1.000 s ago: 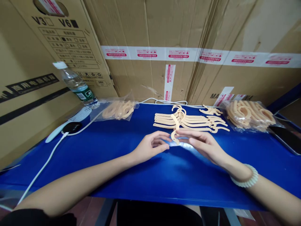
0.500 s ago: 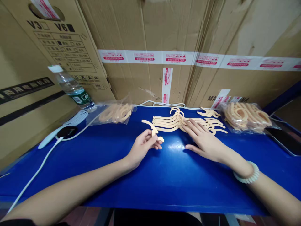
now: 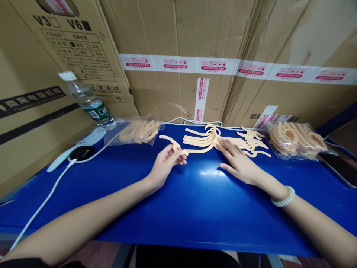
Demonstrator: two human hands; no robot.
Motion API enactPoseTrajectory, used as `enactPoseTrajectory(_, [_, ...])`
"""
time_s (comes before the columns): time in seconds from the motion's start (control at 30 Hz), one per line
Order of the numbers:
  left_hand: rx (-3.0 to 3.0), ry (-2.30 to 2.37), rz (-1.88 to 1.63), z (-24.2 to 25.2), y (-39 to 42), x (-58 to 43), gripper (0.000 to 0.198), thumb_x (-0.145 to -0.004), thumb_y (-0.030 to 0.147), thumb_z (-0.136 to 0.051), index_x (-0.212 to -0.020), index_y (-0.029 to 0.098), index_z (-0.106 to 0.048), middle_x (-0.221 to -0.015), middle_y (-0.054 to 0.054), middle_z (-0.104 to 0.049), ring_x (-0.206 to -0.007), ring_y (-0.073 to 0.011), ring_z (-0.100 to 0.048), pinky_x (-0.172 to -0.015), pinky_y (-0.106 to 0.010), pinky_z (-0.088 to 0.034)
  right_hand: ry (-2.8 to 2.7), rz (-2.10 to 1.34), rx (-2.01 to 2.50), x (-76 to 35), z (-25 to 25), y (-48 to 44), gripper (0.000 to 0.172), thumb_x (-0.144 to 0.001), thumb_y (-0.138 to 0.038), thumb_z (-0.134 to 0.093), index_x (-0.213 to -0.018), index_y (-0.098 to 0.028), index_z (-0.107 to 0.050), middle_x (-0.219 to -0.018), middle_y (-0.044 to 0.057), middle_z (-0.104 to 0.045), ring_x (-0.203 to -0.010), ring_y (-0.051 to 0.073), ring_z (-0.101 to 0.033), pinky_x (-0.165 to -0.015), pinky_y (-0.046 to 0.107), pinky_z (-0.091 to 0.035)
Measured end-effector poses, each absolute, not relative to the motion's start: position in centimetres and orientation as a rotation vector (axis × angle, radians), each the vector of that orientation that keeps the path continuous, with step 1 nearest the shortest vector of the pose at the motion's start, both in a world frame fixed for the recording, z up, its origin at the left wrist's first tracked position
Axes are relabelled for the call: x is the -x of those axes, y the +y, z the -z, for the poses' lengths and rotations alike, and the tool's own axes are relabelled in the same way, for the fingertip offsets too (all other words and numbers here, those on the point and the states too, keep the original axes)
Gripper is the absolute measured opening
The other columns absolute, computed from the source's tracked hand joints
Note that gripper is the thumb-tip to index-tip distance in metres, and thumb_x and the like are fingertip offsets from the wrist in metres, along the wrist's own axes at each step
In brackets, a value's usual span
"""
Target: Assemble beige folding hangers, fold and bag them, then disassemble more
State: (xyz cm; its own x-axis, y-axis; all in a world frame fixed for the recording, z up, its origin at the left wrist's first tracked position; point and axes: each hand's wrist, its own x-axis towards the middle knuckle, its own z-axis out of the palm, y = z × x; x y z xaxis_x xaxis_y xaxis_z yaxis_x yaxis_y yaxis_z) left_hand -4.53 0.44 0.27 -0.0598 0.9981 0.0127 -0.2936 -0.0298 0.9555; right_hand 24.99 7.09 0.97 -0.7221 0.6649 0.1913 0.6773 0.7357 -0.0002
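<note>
My left hand (image 3: 169,162) pinches a beige curved plastic hanger piece (image 3: 167,139) between thumb and fingers. One long end of it points up and to the left. To its right lies a row of beige hangers (image 3: 199,140), with long arms to the left and hooks bunched at the top middle. My right hand (image 3: 238,160) rests flat over the right side of this row, fingers spread, hiding part of it. Around its fingertips, more hanger arms (image 3: 258,143) fan out to the right. A small heap of short beige pieces (image 3: 249,132) lies behind them.
Bagged beige pieces lie at left (image 3: 136,132) and right (image 3: 295,137). A water bottle (image 3: 95,108), a pale blue hairbrush (image 3: 92,137) and a black device (image 3: 80,153) with a white cable are on the left. A phone (image 3: 341,169) lies far right; cardboard boxes (image 3: 173,33) stand behind.
My left hand has shifted slightly left and up with the hanger piece. The arms in the row have spread apart, with one lying higher and one lower. My right hand stays on the row.
</note>
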Motion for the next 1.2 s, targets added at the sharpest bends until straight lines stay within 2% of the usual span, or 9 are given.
enactPoseTrajectory(0.07, [-0.967, 1.015, -1.389, -0.2, 0.7, 4.7, 0.036, -0.077, 0.042, -0.079, -0.091, 0.015, -0.061, -0.079, -0.003, -0.07, -0.07, -0.0145, -0.066, -0.07, -0.027, -0.051, -2.654, 0.166, 1.054, -25.2, -1.3, 7.3, 0.056, -0.102, -0.044, -0.044, -0.145, -0.008, -0.048, -0.149, 0.026, -0.048, -0.143, 0.038, -0.04, -0.112, 0.057, -0.041])
enactPoseTrajectory(0.17, [-0.971, 1.007, -1.372, 0.0, 0.8, 4.7, 0.032, -0.078, 0.039, -0.078, -0.091, 0.015, -0.062, -0.08, -0.003, -0.069, -0.071, -0.0136, -0.065, -0.071, -0.027, -0.051, -2.539, 0.195, 1.026, -25.8, -1.5, 7.7, 0.031, -0.1, -0.032, -0.05, -0.116, -0.012, -0.067, -0.119, 0.021, -0.066, -0.115, 0.034, -0.06, -0.097, 0.053, -0.051])
enactPoseTrajectory(0.27, [-0.987, 1.003, -1.37, 0.1, 0.8, 4.7, 0.031, -0.077, 0.037, -0.08, -0.089, 0.016, -0.061, -0.082, -0.002, -0.069, -0.072, -0.013, -0.065, -0.071, -0.027, -0.05, -2.478, 0.129, 1.0, -26.1, -1.3, 8.1, 0.016, -0.097, -0.027, -0.054, -0.099, -0.018, -0.067, -0.1, 0.014, -0.069, -0.098, 0.031, -0.062, -0.088, 0.05, -0.052])
enactPoseTrajectory(0.37, [-0.999, 0.995, -1.362, 0.0, 0.8, 4.6, 0.033, -0.075, 0.036, -0.084, -0.085, 0.015, -0.061, -0.082, -0.002, -0.069, -0.071, -0.0126, -0.064, -0.071, -0.027, -0.05, -2.443, 0.016, 1.011, -26.1, -1.1, 8.2, 0.011, -0.095, -0.024, -0.054, -0.09, -0.02, -0.063, -0.09, 0.011, -0.068, -0.091, 0.03, -0.062, -0.082, 0.047, -0.053])
enactPoseTrajectory(0.63, [-0.958, 0.964, -1.394, -0.8, 1.0, 4.9, 0.034, -0.069, 0.036, -0.09, -0.082, 0.015, -0.066, -0.079, 0.0, -0.064, -0.073, -0.0113, -0.06, -0.074, -0.026, -0.048, -2.361, -0.282, 1.062, -26.6, -2.9, 7.5, 0.006, -0.095, -0.027, -0.054, -0.09, -0.023, -0.056, -0.084, 0.006, -0.069, -0.074, 0.023, -0.069, -0.067, 0.036, -0.056])
enactPoseTrajectory(0.7, [-0.931, 0.943, -1.404, -0.9, 1.0, 5.0, 0.034, -0.069, 0.036, -0.09, -0.081, 0.015, -0.067, -0.081, -0.001, -0.063, -0.074, -0.0109, -0.059, -0.075, -0.024, -0.047, -2.322, -0.27, 1.002, -26.9, -3.6, 7.2, 0.004, -0.095, -0.027, -0.056, -0.095, -0.024, -0.057, -0.088, 0.005, -0.072, -0.077, 0.023, -0.071, -0.068, 0.035, -0.057])
enactPoseTrajectory(0.8, [-0.855, 0.859, -1.412, -1.0, 1.0, 5.1, 0.032, -0.07, 0.033, -0.09, -0.08, 0.016, -0.066, -0.093, -0.002, -0.064, -0.083, -0.0125, -0.059, -0.079, -0.025, -0.049, -2.311, -0.191, 0.895, -27.2, -4.6, 6.9, 0.01, -0.095, -0.026, -0.058, -0.105, -0.024, -0.06, -0.097, 0.006, -0.074, -0.084, 0.023, -0.073, -0.073, 0.033, -0.058])
enactPoseTrajectory(0.97, [-0.784, 0.704, -1.319, -1.3, 0.6, 5.0, 0.025, -0.077, 0.024, -0.085, -0.08, 0.016, -0.061, -0.112, -0.007, -0.066, -0.1, -0.0192, -0.062, -0.091, -0.036, -0.053, -2.364, -0.069, 0.799, -27.5, -5.1, 6.7, 0.01, -0.095, -0.023, -0.06, -0.103, -0.024, -0.065, -0.093, 0.005, -0.074, -0.082, 0.021, -0.072, -0.072, 0.031, -0.057])
enactPoseTrajectory(1.2, [-0.771, 0.675, -1.215, -1.7, 0.2, 4.9, 0.026, -0.078, 0.024, -0.083, -0.078, 0.015, -0.058, -0.098, -0.008, -0.068, -0.089, -0.02, -0.067, -0.087, -0.036, -0.054, -2.365, -0.145, 0.86, -27.6, -4.4, 6.6, 0.01, -0.095, -0.028, -0.059, -0.098, -0.026, -0.069, -0.097, 0.007, -0.076, -0.09, 0.026, -0.073, -0.079, 0.04, -0.058])
